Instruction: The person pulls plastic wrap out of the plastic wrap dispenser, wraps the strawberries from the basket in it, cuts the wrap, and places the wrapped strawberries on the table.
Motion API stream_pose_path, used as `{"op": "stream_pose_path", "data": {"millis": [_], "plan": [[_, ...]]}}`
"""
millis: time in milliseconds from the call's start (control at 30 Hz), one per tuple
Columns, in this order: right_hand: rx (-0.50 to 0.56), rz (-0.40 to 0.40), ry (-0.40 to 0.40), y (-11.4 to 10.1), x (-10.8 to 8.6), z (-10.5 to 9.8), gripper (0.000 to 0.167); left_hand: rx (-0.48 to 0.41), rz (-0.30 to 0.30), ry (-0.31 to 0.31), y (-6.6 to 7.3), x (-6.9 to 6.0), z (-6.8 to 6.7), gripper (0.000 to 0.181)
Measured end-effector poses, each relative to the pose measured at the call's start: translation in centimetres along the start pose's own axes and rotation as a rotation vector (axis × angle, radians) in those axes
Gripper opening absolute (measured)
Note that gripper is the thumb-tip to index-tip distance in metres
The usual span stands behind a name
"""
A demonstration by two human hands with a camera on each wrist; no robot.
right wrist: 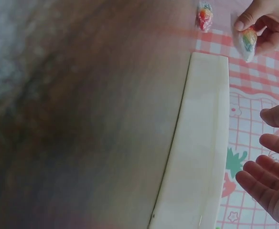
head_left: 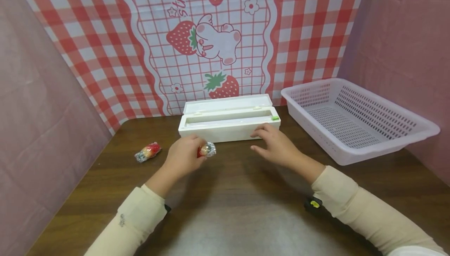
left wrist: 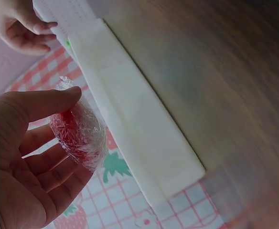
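My left hand (head_left: pixel 183 155) pinches a clear-wrapped, rainbow-coloured candy (head_left: pixel 208 150) between thumb and fingers, just in front of a long white box. In the left wrist view the wrapped candy (left wrist: pixel 80 131) shows its red side under crinkled film. The white box (head_left: pixel 225 133) stands with its hinged lid (head_left: pixel 228 103) tipped back and a small green piece (head_left: pixel 275 118) on its right end. Near the box's front right corner hovers my right hand (head_left: pixel 275 146), fingers spread and holding nothing. A second wrapped candy (head_left: pixel 148 152) lies on the table to the left.
A white perforated plastic basket (head_left: pixel 309 129) sits at the back right of the brown wooden table (head_left: pixel 225 217). Behind the box hangs a red checked cloth (head_left: pixel 302 37) with strawberries. Pink curtains (head_left: pixel 38 103) close off both sides.
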State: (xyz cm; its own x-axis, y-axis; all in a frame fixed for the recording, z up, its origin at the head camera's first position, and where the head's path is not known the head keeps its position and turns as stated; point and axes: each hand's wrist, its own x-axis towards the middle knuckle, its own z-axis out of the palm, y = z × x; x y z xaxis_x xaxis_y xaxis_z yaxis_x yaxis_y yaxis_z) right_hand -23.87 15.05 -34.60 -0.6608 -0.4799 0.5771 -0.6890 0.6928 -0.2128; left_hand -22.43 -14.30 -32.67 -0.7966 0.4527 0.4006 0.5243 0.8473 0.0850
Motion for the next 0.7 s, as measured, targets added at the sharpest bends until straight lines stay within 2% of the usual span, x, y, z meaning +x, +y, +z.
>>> {"op": "stream_pose_path", "data": {"millis": [233, 533, 700], "plan": [[0.001, -0.021, 0.057, 0.1, -0.1, -0.1, 0.026, -0.006, -0.089, -0.049, -2.1, -0.4, -0.3, 0.039], [0.008, -0.057, 0.105, 0.2, 0.0, -0.1, 0.02, 0.037, -0.149, -0.079, -5.7, -0.7, -0.5, 0.036], [0.01, -0.062, 0.107, 0.2, 0.0, 0.0, 0.018, 0.048, -0.244, -0.127, -7.5, -0.9, -0.5, 0.04]]}}
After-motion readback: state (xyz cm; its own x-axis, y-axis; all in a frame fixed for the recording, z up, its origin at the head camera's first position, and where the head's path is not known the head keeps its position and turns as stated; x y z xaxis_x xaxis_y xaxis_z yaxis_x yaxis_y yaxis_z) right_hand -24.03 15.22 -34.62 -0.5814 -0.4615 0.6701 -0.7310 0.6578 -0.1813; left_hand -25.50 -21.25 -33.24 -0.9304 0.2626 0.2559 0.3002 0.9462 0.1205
